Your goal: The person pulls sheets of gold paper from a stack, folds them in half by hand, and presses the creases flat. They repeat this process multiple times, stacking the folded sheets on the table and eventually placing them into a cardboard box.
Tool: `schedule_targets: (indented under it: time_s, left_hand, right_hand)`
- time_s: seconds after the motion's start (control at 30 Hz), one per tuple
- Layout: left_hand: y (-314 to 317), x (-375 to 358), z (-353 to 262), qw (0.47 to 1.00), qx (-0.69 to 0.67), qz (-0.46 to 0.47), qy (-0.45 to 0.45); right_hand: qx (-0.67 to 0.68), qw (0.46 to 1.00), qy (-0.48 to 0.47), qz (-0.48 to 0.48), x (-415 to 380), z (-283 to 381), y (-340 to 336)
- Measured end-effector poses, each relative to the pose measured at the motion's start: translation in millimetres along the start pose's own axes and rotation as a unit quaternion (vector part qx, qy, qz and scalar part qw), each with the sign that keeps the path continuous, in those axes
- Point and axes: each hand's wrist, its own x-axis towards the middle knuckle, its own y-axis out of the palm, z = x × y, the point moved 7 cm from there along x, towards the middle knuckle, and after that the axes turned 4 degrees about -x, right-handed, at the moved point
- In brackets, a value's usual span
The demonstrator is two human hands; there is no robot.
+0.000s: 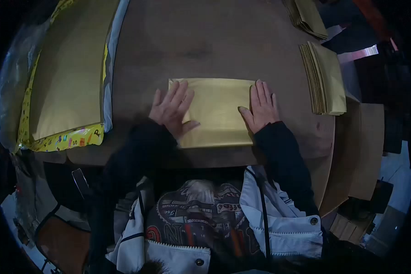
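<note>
A folded sheet of gold paper lies flat on the brown table in front of me. My left hand rests on its left side, fingers spread and pointing away from me. On the right edge of the paper lies my right hand, flat, with the thumb held apart from the fingers. Neither hand grips anything; both press on the paper from above. What lies beneath the palms is hidden.
At the left lies a large stack of unfolded gold sheets on yellow printed wrapping. Folded gold sheets are piled at the table's right edge, with another folded pile behind. An open cardboard box stands at the right. A chair is at lower left.
</note>
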Motion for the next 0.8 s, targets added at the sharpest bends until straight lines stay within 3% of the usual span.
schedule_targets:
  time_s: [0.03, 0.17, 0.27, 0.33, 0.37, 0.57, 0.63, 0.73, 0.8]
  left_hand:
    - [0, 8, 11, 0.996, 0.028, 0.061, -0.057]
    - [-5, 18, 55, 0.986, 0.112, 0.052, -0.110]
    - [-6, 14, 29, 0.978, 0.196, 0.056, -0.053]
    - [7, -5, -12, 0.983, 0.134, 0.120, 0.026]
    - [23, -23, -17, 0.989, 0.092, 0.090, 0.070]
    - [11, -63, 0, 0.994, 0.069, 0.068, 0.043]
    - [9, -63, 0, 0.994, 0.073, 0.064, 0.038]
    - [9, -64, -2, 0.996, 0.053, 0.069, 0.036]
    - [8, -63, 0, 0.995, 0.074, 0.063, 0.034]
  right_hand:
    - [-0.015, 1.000, 0.004, 0.010, -1, -1, 2]
    - [-0.019, 1.000, -0.005, -0.006, -1, -3, 6]
    - [-0.020, 1.000, -0.005, -0.010, -1, -3, 6]
    - [-0.009, 1.000, -0.010, -0.015, -2, -2, 4]
    - [0.001, 1.000, -0.015, -0.021, -3, -2, 4]
    - [-0.005, 1.000, -0.004, -0.012, -3, 2, -2]
    - [-0.107, 0.993, -0.027, 0.038, -9, 22, -13]
    - [0.013, 0.984, -0.175, -0.013, -35, 101, -22]
    - [0.082, 0.963, -0.254, 0.024, -50, 148, -20]
